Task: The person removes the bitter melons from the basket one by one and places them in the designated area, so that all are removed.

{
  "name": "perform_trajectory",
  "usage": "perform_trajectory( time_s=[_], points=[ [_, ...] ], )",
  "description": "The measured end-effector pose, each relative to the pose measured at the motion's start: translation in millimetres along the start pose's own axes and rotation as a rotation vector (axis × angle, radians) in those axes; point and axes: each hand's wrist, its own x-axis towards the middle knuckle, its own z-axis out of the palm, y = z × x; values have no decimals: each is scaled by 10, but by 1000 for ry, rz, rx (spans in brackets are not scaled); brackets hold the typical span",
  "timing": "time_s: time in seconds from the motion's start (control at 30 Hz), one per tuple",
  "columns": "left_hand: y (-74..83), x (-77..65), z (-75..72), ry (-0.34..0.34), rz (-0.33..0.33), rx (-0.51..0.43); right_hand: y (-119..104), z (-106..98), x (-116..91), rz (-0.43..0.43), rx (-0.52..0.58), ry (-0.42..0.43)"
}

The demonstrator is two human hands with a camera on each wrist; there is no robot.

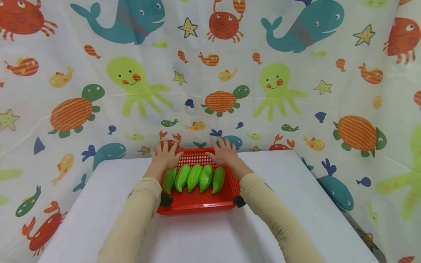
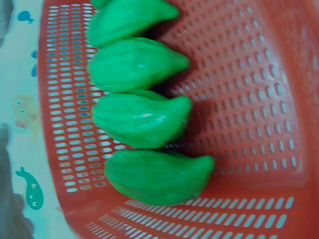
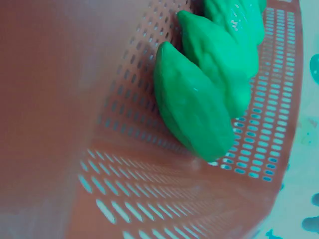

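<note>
I see fingers (image 1: 165, 146) spread, gripping nothing, on 2 hands: the left hand (image 1: 163, 159) at the far left corner of the red basket (image 1: 197, 209), the right hand (image 1: 225, 155) at its far right. Inside, 5 green fruits (image 1: 194, 178) lie in 1 row, near the far edge of the worktop (image 1: 289, 171).

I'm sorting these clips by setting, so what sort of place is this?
Probably a small staged recording spot, though the pictures can't confirm it: a curtain printed with sea animals forms the backdrop behind a white table, where a red perforated basket holds five green fruit-like pieces.
</note>
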Motion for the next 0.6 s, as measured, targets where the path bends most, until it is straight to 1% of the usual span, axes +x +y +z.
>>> perform_trajectory(
  time_s=[0.07,0.13,0.2,0.27,0.37,0.43,0.53,0.6],
  points=[
    [-42,-25,-24,-34,21,-8,7,-43,-69,-29,-26,-18],
    [-100,-54,-51,-59,46,-22,17,-93,-149,-73,-50,-15],
    [-170,-77,-69,-54,85,-46,37,-139,-236,-123,-61,8],
    [-236,-111,-80,-27,129,-89,71,-166,-319,-167,-53,33],
    [-332,-177,-65,39,207,-161,134,-179,-441,-222,1,73],
    [-384,-240,-34,74,245,-210,175,-181,-517,-242,62,85],
    [-457,-339,48,89,287,-261,222,-182,-610,-259,152,89],
    [-492,-399,112,90,300,-296,238,-186,-653,-263,200,85]
  ],
)
